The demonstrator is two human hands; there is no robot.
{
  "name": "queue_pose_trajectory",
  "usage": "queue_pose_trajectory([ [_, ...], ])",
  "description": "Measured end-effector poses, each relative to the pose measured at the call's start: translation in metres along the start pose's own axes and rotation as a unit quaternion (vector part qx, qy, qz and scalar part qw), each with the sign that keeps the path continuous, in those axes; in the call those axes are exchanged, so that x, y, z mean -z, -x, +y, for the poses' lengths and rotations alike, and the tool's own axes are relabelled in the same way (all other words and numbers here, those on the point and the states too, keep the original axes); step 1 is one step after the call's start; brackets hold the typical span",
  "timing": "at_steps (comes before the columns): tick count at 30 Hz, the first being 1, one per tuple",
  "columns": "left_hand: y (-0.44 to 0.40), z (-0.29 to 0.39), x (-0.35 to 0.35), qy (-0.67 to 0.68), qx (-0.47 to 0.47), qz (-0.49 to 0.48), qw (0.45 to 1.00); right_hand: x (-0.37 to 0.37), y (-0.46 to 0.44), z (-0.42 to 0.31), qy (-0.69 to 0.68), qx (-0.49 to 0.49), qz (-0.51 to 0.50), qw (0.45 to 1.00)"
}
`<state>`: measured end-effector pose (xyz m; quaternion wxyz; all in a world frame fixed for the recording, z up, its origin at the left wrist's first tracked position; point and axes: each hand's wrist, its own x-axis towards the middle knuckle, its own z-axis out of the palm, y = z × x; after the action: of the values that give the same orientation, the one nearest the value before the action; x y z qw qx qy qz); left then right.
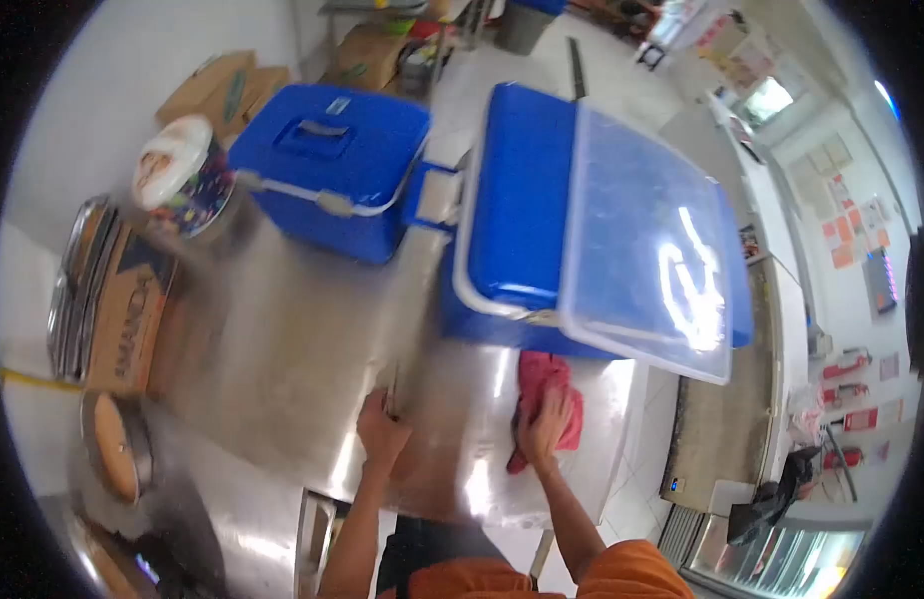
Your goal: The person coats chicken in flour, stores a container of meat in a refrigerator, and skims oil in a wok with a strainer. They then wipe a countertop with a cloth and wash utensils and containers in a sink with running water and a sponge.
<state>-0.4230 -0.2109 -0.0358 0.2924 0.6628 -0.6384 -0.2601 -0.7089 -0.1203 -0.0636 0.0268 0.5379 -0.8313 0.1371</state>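
Observation:
My right hand [548, 421] presses down on a crumpled red cloth [572, 424] on the steel table [282, 329]. My left hand [382, 431] rests to the left with its fingers curled around something thin and narrow that points away from me. Blur hides what that thin thing is. Just beyond my right hand stands a large blue cooler [522, 190]. A translucent plastic lid [651, 230] lies tilted over the cooler's right side.
A second blue cooler [332, 150] with a handle stands at the back left. Beside it are a white-lidded tub [172, 165] and a cardboard box [130, 319] with metal trays against it. A round pan [117, 444] sits at the left. The table's right edge drops to tiled floor.

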Motion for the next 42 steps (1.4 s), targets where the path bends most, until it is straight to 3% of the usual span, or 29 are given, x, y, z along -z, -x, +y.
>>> queue_pose_trajectory([
  [1,0.015,-0.007,0.024,0.030,0.042,0.004,0.999,-0.010,-0.009,-0.003,-0.044,-0.016,0.069,0.997],
  [4,0.087,-0.022,0.108,0.104,0.223,0.049,0.968,-0.033,-0.016,-0.049,-0.036,-0.039,0.046,0.998],
  [5,0.113,-0.037,0.138,0.063,0.247,0.029,0.967,-0.040,-0.016,-0.081,-0.047,-0.087,0.026,0.995],
  [6,0.157,-0.065,0.153,0.096,0.198,0.111,0.969,-0.051,-0.013,-0.106,-0.040,-0.061,0.023,0.997],
  [7,0.191,-0.071,0.175,0.101,0.339,0.117,0.928,-0.062,-0.010,-0.131,-0.033,-0.034,0.021,0.999],
  [8,0.220,-0.071,0.196,0.031,0.363,0.124,0.923,-0.066,-0.009,-0.164,0.004,-0.016,0.008,1.000],
  [9,0.295,-0.125,0.199,0.088,0.402,0.198,0.890,-0.070,-0.014,-0.196,-0.038,-0.006,-0.010,0.999],
  [10,0.277,-0.075,0.222,0.006,0.461,0.196,0.865,-0.078,-0.018,-0.228,-0.083,0.003,-0.030,0.996],
  [12,0.336,-0.085,0.242,-0.105,0.461,0.223,0.852,-0.137,-0.019,-0.280,-0.070,0.111,-0.028,0.991],
  [13,0.330,-0.070,0.253,-0.102,0.479,0.200,0.849,-0.134,-0.034,-0.322,-0.110,0.153,-0.109,0.976],
  [14,0.334,-0.080,0.253,-0.072,0.455,0.249,0.852,-0.129,-0.049,-0.364,-0.154,0.186,-0.195,0.951],
  [15,0.338,-0.089,0.252,-0.040,0.429,0.294,0.853,-0.124,-0.060,-0.407,-0.209,0.207,-0.083,0.952],
  [17,0.247,-0.054,0.256,0.000,0.307,0.259,0.916,-0.198,-0.061,-0.485,-0.255,0.299,0.004,0.920],
  [18,0.205,-0.044,0.258,0.003,0.301,0.215,0.929,-0.179,-0.060,-0.505,-0.336,0.318,-0.123,0.878],
  [19,0.156,-0.039,0.254,-0.066,0.205,0.189,0.958,-0.160,-0.058,-0.517,-0.411,0.333,-0.245,0.812],
  [20,0.104,-0.026,0.248,-0.040,0.147,0.166,0.974,-0.165,-0.035,-0.524,-0.384,0.440,-0.180,0.791],
  [21,0.057,-0.022,0.230,0.026,0.139,0.201,0.969,-0.157,-0.008,-0.511,-0.349,0.537,-0.122,0.758],
  [24,-0.047,-0.050,0.194,0.139,0.105,0.087,0.981,-0.105,0.060,-0.395,-0.366,0.546,-0.142,0.740],
  [25,-0.077,-0.070,0.172,0.044,0.056,0.108,0.992,-0.090,0.082,-0.346,-0.355,0.505,-0.171,0.768],
  [26,-0.099,-0.060,0.151,-0.011,0.116,0.098,0.988,-0.077,0.097,-0.291,-0.340,0.463,-0.193,0.795],
  [29,-0.148,-0.103,0.083,-0.065,0.107,0.018,0.992,-0.011,0.101,-0.115,-0.225,0.194,-0.250,0.922],
  [30,-0.161,-0.119,0.062,-0.019,0.103,-0.012,0.994,-0.024,0.121,-0.039,-0.096,0.168,-0.147,0.970],
  [31,-0.162,-0.131,0.048,0.024,0.098,-0.045,0.994,-0.007,0.114,0.003,-0.071,0.112,-0.003,0.991],
  [33,-0.140,-0.119,0.036,0.042,0.085,0.038,0.995,0.013,0.133,0.083,-0.031,-0.040,0.090,0.995],
  [36,-0.075,-0.070,0.051,0.059,0.047,0.150,0.986,0.005,0.184,0.086,-0.032,-0.211,0.075,0.974],
  [38,0.003,-0.046,0.079,0.148,0.009,0.203,0.968,-0.049,0.221,0.045,0.004,-0.038,0.112,0.993],
  [39,0.046,-0.043,0.090,0.198,0.078,0.227,0.950,-0.037,0.207,-0.034,-0.053,-0.037,0.025,0.998],
  [40,0.086,-0.050,0.102,0.141,0.043,0.267,0.952,-0.024,0.193,-0.114,-0.108,-0.046,-0.061,0.991],
  [42,0.159,-0.050,0.130,0.090,0.116,0.308,0.940,-0.069,0.200,-0.240,-0.175,0.079,-0.094,0.977],
])
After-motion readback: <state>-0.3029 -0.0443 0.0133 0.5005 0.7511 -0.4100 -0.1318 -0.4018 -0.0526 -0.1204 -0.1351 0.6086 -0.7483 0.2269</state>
